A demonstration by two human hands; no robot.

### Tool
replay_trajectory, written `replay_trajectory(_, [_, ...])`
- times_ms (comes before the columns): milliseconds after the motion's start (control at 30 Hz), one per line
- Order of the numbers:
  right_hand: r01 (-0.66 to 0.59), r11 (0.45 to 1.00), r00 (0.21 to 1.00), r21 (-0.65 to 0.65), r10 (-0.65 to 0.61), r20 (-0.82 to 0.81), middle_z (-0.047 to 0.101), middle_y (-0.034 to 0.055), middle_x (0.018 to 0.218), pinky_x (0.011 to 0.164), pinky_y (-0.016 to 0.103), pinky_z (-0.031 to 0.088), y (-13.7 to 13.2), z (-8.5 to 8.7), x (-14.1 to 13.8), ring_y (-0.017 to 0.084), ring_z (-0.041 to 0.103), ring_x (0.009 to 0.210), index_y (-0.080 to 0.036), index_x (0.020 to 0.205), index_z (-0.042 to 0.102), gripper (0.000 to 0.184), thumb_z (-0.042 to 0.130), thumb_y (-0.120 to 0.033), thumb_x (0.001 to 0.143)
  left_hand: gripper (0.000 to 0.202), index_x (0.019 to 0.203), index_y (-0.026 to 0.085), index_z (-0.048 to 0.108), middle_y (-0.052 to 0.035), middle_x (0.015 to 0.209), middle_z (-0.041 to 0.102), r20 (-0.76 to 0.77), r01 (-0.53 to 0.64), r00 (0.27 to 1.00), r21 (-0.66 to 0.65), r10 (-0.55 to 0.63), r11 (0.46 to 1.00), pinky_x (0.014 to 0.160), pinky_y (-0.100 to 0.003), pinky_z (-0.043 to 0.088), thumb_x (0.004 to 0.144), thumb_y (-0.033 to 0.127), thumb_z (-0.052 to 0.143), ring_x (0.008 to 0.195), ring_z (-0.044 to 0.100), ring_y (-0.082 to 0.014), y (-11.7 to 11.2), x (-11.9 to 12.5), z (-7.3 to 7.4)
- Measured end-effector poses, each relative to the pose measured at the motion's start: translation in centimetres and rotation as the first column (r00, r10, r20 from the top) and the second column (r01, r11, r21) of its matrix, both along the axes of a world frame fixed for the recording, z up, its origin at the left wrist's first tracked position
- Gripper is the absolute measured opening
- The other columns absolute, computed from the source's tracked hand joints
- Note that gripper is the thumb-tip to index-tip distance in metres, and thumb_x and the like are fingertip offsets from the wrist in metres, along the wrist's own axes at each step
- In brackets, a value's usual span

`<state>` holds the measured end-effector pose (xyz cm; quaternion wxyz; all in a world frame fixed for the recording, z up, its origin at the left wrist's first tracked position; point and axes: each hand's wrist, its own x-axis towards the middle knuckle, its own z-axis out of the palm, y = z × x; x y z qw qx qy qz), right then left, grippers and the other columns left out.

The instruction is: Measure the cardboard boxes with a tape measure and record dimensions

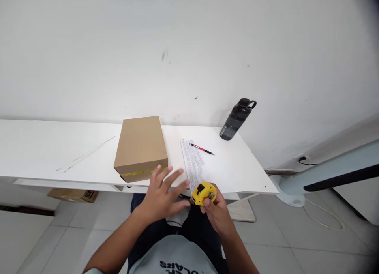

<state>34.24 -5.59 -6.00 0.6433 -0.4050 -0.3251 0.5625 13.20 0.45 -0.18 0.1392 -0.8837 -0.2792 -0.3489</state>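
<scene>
Head view: my five left fingers point(174, 178) spread with nothing held, my right fingers point(208, 203) grip one yellow tape measure point(204, 192) near the bench's point(68, 141) front edge, where one box point(141, 141), one bottle point(237, 121), one pen point(201, 149) and one handwritten sheet point(193, 163) rest.

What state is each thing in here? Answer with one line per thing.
Tape measure: held in the right hand
Left hand: open, fingers spread, holding nothing
Cardboard box: top closed
Paper: written on
Pen: lying on the paper
Bottle: standing, cap on
</scene>
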Motion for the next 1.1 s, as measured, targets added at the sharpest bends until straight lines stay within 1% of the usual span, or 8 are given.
replay_trajectory(167, [0.032,0.998,0.999,-0.049,-0.032,-0.009,0.055,-0.0030,0.074,0.047,0.027,0.037,-1.0,-1.6,-0.3,0.010,0.041,0.049,-0.029,0.105,0.063,0.049,0.085,-0.057,0.072,0.092,0.158,0.013,0.032,-0.0254,0.157,0.043,0.049,-0.408,0.903,-0.207,0.426,0.889,0.118,-0.063,0.028,0.088,0.067,0.061,0.144,0.041,-0.0454,4.9,1.6,1.7])
replay_trajectory(333, [0.017,0.995,1.000,-0.099,-0.019,-0.020,0.058,-0.0011,0.078,0.047,0.028,0.035,-1.1,-2.8,-1.2,0.010,0.039,0.048,-0.028,0.104,0.065,0.046,0.083,-0.056,0.074,0.050,0.124,0.014,0.065,-0.0220,0.125,0.068,0.157,-0.565,0.767,-0.292,0.621,0.772,0.100,-0.057,0.044,0.090,0.050,0.064,0.117,0.061,-0.0415,7.5,2.4,2.2])
replay_trajectory(400, [0.025,0.995,0.999,-0.094,-0.028,-0.037,0.058,-0.0004,0.080,0.047,0.028,0.035,-1.1,-3.0,-1.2,0.010,0.039,0.049,-0.028,0.102,0.065,0.044,0.084,-0.056,0.073,0.037,0.117,0.016,0.068,-0.0181,0.120,0.071,0.113,-0.550,0.799,-0.259,0.590,0.794,0.097,-0.053,0.047,0.088,0.039,0.066,0.113,0.064,-0.0381,6.4,1.3,2.4])
replay_trajectory(533, [0.053,0.998,0.997,-0.045,-0.055,-0.063,0.057,-0.0001,0.080,0.046,0.028,0.036,-1.0,-2.9,-0.5,0.012,0.041,0.051,-0.030,0.098,0.066,0.040,0.085,-0.054,0.072,0.040,0.135,0.024,0.060,-0.0088,0.134,0.068,-0.070,-0.362,0.932,-0.225,0.355,0.905,0.112,-0.052,0.039,0.095,0.031,0.057,0.127,0.060,-0.0302,2.4,-4.4,3.4])
replay_trajectory(667, [0.044,0.999,0.996,0.010,-0.043,-0.079,0.059,-0.0006,0.079,0.046,0.026,0.039,-0.6,-1.9,-0.2,0.011,0.042,0.052,-0.028,0.096,0.065,0.041,0.087,-0.052,0.072,0.037,0.136,0.032,0.059,-0.0058,0.150,0.057,-0.049,-0.322,0.947,-0.190,0.318,0.928,0.120,-0.057,0.031,0.099,0.030,0.057,0.147,0.042,-0.0312,-1.3,-8.9,4.9])
replay_trajectory(733, [-0.015,0.999,0.996,0.035,0.018,-0.086,0.061,-0.0005,0.079,0.046,0.024,0.040,-0.3,-0.9,-0.7,0.010,0.044,0.052,-0.027,0.099,0.065,0.045,0.088,-0.051,0.070,0.041,0.136,0.028,0.058,-0.0093,0.146,0.059,0.065,-0.245,0.964,-0.162,0.258,0.956,0.120,-0.055,0.034,0.095,0.029,0.064,0.147,0.043,-0.0307,-3.1,-8.7,5.2])
replay_trajectory(867, [-0.233,0.967,0.967,0.105,0.241,-0.078,0.063,-0.0019,0.078,0.043,0.021,0.040,0.3,1.4,-3.1,0.009,0.050,0.051,-0.026,0.103,0.060,0.057,0.092,-0.052,0.065,0.039,0.129,0.021,0.060,-0.0075,0.117,0.075,0.093,0.070,0.994,-0.082,-0.063,0.994,0.114,-0.043,0.044,0.093,0.032,0.070,0.125,0.062,-0.0233,-5.7,-5.1,4.3])
replay_trajectory(1100, [-0.444,0.888,0.893,0.123,0.450,-0.028,0.065,-0.0035,0.075,0.046,0.019,0.044,-0.1,3.1,-5.2,0.007,0.051,0.050,-0.024,0.104,0.060,0.058,0.094,-0.049,0.064,0.022,0.112,0.021,0.070,0.0007,0.088,0.079,0.200,-0.007,0.980,0.040,-0.001,0.999,0.112,-0.043,0.041,0.093,0.012,0.064,0.096,0.070,-0.0169,-6.8,-3.8,2.8])
